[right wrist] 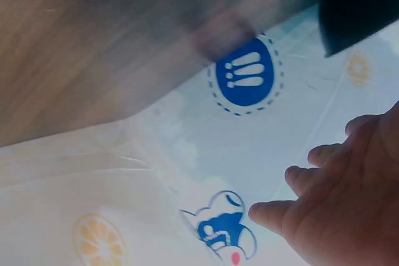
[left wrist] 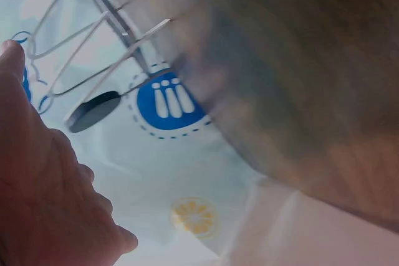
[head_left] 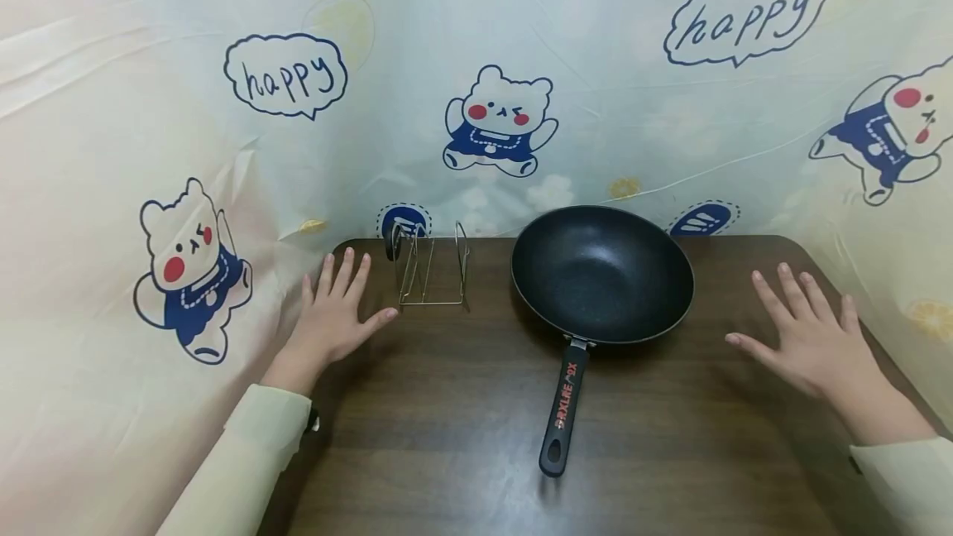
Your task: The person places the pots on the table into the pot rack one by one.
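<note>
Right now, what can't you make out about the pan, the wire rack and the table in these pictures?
- Underside of the pan: head view, hidden by its own bowl.
- Letters on the handle: head view, too small to read surely.
- Rest of the pan: right wrist view, cut off at the top right corner.
- One end of the wire rack: left wrist view, cut off by the top edge.
- Table grain: both wrist views, blurred.

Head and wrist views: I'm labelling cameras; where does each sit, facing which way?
Head: worn on the head, facing forward and down at pan and table; left hand, right hand and sleeves show.
Left wrist: worn there, facing wire rack and printed backdrop; part of left hand shows.
Right wrist: worn there, facing table and printed backdrop; part of right hand shows.
Shared: head and left wrist both show the wire rack.
</note>
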`<state>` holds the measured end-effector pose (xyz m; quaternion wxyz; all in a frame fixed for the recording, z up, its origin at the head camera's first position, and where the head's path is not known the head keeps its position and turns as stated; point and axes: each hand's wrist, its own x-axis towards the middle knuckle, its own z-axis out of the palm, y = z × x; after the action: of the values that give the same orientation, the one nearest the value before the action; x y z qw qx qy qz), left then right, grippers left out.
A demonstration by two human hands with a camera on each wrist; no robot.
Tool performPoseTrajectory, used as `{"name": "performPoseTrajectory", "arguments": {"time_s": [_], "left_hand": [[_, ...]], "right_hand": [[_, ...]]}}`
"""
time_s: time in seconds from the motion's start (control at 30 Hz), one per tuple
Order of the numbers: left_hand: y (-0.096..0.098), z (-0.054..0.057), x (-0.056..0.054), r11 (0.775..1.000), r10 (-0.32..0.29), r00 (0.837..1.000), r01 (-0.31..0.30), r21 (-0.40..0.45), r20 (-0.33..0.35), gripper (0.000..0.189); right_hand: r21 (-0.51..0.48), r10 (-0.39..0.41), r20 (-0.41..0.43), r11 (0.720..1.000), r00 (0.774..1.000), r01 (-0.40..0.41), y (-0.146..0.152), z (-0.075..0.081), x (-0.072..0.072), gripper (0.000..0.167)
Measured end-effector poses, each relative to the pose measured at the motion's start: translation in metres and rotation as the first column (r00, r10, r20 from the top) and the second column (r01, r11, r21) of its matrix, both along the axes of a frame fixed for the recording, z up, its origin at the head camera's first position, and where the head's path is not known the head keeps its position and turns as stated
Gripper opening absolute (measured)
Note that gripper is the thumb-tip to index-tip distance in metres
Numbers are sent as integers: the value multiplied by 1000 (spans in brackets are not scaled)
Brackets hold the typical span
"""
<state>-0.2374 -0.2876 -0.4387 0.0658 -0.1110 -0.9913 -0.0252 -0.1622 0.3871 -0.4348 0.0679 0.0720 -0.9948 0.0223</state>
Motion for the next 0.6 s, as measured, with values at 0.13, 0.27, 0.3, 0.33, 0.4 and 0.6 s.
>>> {"name": "performPoseTrajectory", "arguments": {"time_s": [0.13,0.27,0.3,0.33,0.4,0.6], "left_hand": [[6,11,6,1000,-16,1000,16,8,-13,101],[13,22,13,999,-34,999,35,18,-27,101],[15,24,15,999,-39,999,40,17,-32,101],[17,25,16,999,-45,998,45,15,-35,101],[22,28,19,998,-58,997,59,17,-42,101],[35,32,29,992,-116,993,118,47,-35,99]], "right_hand": [[17,-6,-29,1000,1000,6,-9,7,7,103],[26,7,-52,1000,999,-5,-18,18,14,105],[25,13,-60,1000,998,-12,-21,20,16,105],[23,21,-68,1000,997,-20,-23,23,18,105],[18,40,-83,999,996,-39,-28,26,22,105],[-11,110,-121,994,987,-112,-40,31,33,104]]}}
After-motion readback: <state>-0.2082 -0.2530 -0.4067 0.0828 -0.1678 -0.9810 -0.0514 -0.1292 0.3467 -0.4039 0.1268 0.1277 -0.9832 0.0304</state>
